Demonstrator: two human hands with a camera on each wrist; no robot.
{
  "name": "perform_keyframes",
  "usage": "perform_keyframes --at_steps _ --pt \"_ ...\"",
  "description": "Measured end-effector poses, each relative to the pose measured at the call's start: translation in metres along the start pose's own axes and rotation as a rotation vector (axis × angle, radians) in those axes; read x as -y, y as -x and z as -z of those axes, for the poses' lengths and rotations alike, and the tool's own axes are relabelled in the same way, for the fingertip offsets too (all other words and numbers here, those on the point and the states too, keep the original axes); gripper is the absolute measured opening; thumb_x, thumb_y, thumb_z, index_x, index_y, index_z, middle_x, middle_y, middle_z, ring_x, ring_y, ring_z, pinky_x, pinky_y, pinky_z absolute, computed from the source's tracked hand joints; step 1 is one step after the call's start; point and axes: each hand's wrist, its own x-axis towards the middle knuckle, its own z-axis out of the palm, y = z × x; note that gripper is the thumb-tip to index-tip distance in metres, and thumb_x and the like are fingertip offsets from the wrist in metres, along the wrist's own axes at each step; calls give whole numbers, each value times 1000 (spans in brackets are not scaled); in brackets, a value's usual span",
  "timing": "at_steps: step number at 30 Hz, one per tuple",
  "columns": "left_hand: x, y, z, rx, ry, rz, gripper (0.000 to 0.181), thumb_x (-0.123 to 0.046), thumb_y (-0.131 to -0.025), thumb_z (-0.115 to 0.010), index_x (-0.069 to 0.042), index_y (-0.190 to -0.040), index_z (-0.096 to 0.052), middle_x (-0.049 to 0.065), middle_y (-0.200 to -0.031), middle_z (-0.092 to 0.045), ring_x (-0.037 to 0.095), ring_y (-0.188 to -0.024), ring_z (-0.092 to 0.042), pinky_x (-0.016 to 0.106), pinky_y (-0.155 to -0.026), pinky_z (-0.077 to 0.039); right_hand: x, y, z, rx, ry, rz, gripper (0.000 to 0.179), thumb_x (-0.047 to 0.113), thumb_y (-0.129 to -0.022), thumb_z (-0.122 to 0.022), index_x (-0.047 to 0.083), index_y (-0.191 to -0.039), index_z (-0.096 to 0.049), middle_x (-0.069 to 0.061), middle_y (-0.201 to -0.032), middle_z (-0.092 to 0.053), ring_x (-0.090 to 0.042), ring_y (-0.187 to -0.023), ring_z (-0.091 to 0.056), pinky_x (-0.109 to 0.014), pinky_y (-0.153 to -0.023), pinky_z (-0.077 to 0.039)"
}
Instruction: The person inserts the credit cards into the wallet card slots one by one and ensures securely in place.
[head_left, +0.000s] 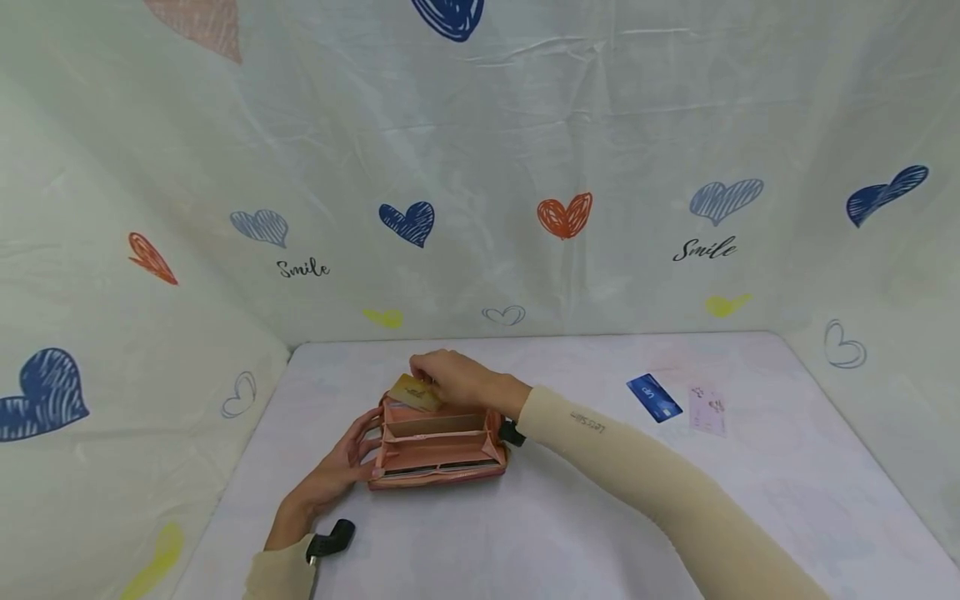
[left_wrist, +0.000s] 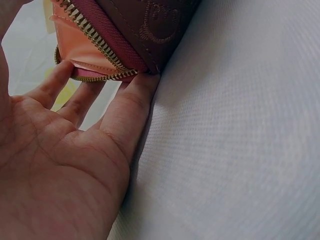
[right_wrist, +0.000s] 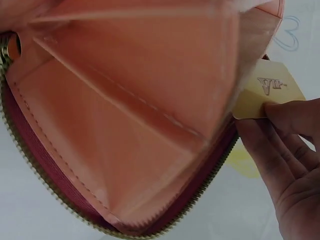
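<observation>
A pink zip-around wallet stands unzipped on the table, its inner compartments facing up. My left hand grips the wallet's left end. In the left wrist view, the thumb presses the lower corner by the brass zipper, and the fingers reach along the other side. My right hand pinches a gold card at the wallet's far left edge. "VIP" is printed on this card in the right wrist view, where thumb and fingers hold its edge beside the peach lining.
To the right on the white table lie a blue bank card and a pale pink printed slip. More cards show in the wallet's near slots. A heart-printed curtain hangs behind the table and along its sides.
</observation>
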Motion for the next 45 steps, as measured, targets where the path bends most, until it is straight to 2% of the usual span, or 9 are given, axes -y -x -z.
perform_keyframes --at_steps 1,8,11,15,25,31,38,41,45 --pt "1 0 0 3 1 -3 101 -8 -93 -78 -8 -168 -11 24 -172 -12 -4 -129 -50 18 -103 -45 0 -1 0 8 10 1 15 -3 -105 -56 10 -104 -62 0 -93 -64 -12 -83 -56 -21 -74 -47" --pt "2 1 0 8 13 2 99 -7 -94 -77 -9 -168 -10 23 -172 -12 -4 -130 -49 19 -104 -46 6 -7 0 75 94 7 16 1 -110 -51 10 -108 -64 -2 -98 -67 -12 -87 -56 -23 -76 -46" --pt "2 2 -1 5 11 9 99 -8 -94 -77 -9 -168 -11 22 -172 -12 -4 -130 -49 18 -104 -45 8 -10 -1 104 157 22 10 6 -105 -64 10 -114 -67 -2 -106 -70 -12 -94 -61 -24 -82 -50" --pt "2 2 -1 2 4 15 99 -9 -95 -77 -10 -168 -11 21 -173 -12 -3 -131 -48 18 -104 -45 12 -12 -3 146 239 39 36 11 -93 -82 10 -125 -67 -4 -117 -71 -15 -107 -65 -28 -94 -53" --pt "3 3 0 -2 5 13 100 -8 -95 -78 -9 -168 -11 21 -172 -12 -3 -130 -49 17 -104 -45 16 -14 -1 202 315 90 77 16 -86 -89 14 -153 -51 -6 -141 -66 -19 -127 -63 -31 -108 -50" --pt "4 2 0 -1 -3 0 99 -9 -94 -78 -10 -168 -12 21 -172 -13 -3 -130 -50 17 -104 -44 15 -17 -1 206 342 128 65 12 -89 -86 11 -147 -56 -5 -138 -68 -18 -122 -64 -29 -105 -50" --pt "4 -1 -1 11 -9 -28 96 -7 -95 -77 -8 -168 -14 23 -170 -16 4 -130 -52 21 -103 -47 21 -24 -4 236 406 174 41 14 -102 -72 14 -142 -64 -2 -132 -71 -16 -118 -67 -27 -100 -51" --pt "4 -2 -1 14 -9 -33 96 -7 -95 -76 -8 -168 -14 24 -170 -16 4 -130 -52 21 -103 -48 23 -25 -4 247 441 181 40 14 -103 -70 15 -143 -64 -1 -134 -71 -16 -120 -66 -27 -102 -51" --pt "3 -1 1 18 -10 -45 96 -7 -95 -76 -7 -167 -13 24 -170 -15 1 -129 -52 21 -102 -48 25 -26 -4 258 426 161 43 12 -102 -71 17 -144 -64 1 -136 -69 -14 -123 -64 -26 -105 -49"
